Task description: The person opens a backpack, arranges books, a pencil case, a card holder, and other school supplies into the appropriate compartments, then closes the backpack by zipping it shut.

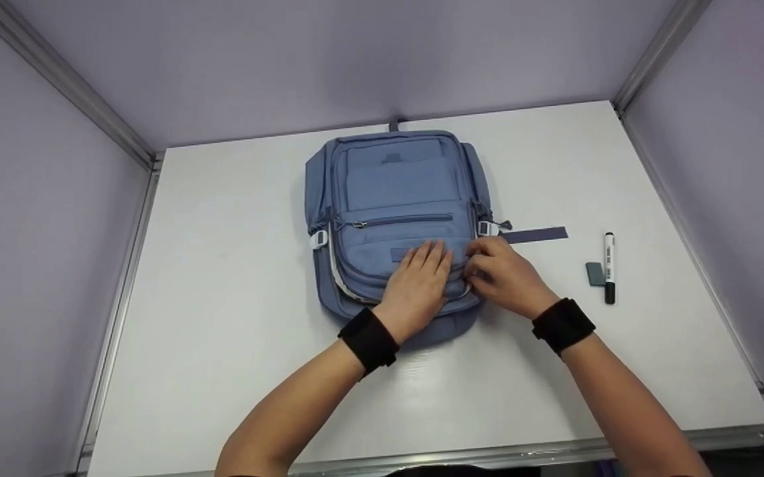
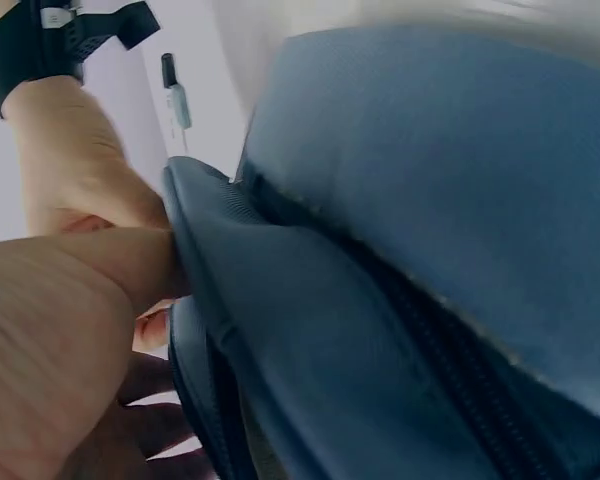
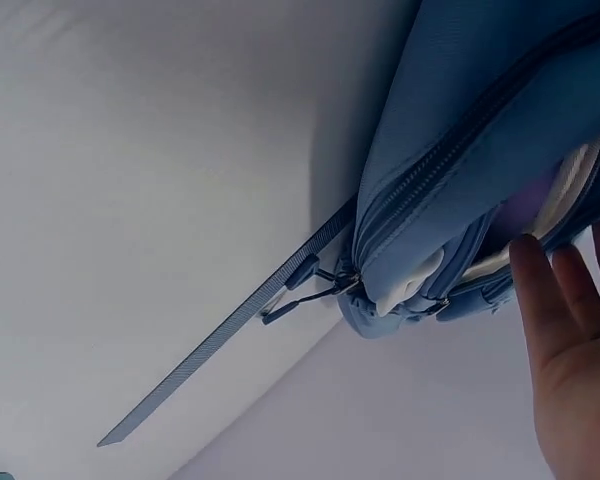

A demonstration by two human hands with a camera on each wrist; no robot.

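A blue backpack [image 1: 398, 182] lies on its back on the white table, its front facing up. My left hand [image 1: 418, 281] rests flat on the lower front pocket, fingers straight and close together. At the pocket's right edge, my right hand [image 1: 504, 275] pinches the rim between curled thumb and forefinger; what lies under its fingertips is hidden. The zipped compartment gapes along that side, and its pale lining [image 3: 570, 185] shows in the right wrist view. Several other fingers [image 3: 545, 300] of the right hand extend beside the opening. Zipper pulls [image 3: 300, 290] dangle at the bag's side.
A dark strap [image 1: 534, 235] stretches from the bag's right side across the table. Farther right lie a white marker with black ends [image 1: 610, 268] and a small green block [image 1: 595, 273]. Pale panels [image 1: 256, 73] wall the table in at the back and sides.
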